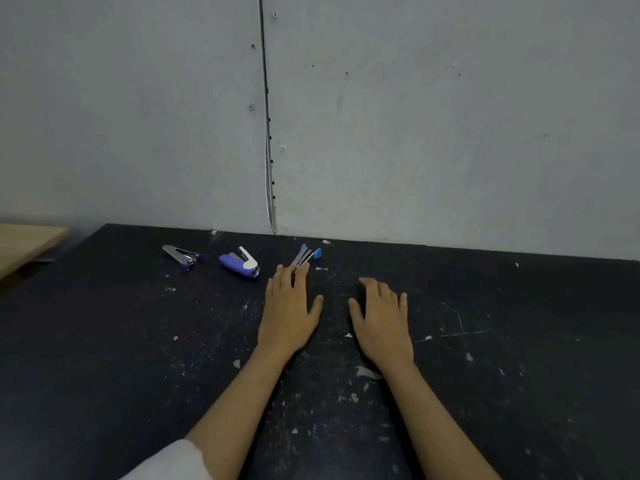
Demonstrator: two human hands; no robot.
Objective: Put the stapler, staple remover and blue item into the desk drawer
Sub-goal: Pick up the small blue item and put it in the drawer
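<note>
Currently all three items sit in a row near the table's far edge, none in a drawer: staple remover [182,257] on the left, chrome with purple tips; stapler [239,263] in the middle, purple and white; blue item [306,255] on the right, metal strips with blue ends.

Left hand [290,308] lies flat, palm down, fingers loosely together, fingertips [302,270] touching or just overlapping the blue item's near end. It's not gripping anything. Right hand [380,318] is also flat on the table, fingers slightly spread, holding nothing, well clear of the items.

Risks:
- Blue item is thin and low. A flat-handed grab could push it toward the wall [450,133] instead of lifting it.
- Its strips look splayed, so it may fan open or snag when pinched.
- Staple remover has sharp jaws, so grip the sides.
- No drawer is in view, so its location is unknown; likely below the near edge.

Table [502,375] is dark, scratched, flecked with white chips. Grey panel wall behind, with screws and a cable seam [268,140]. Light wooden surface [24,242] at the far left.
</note>
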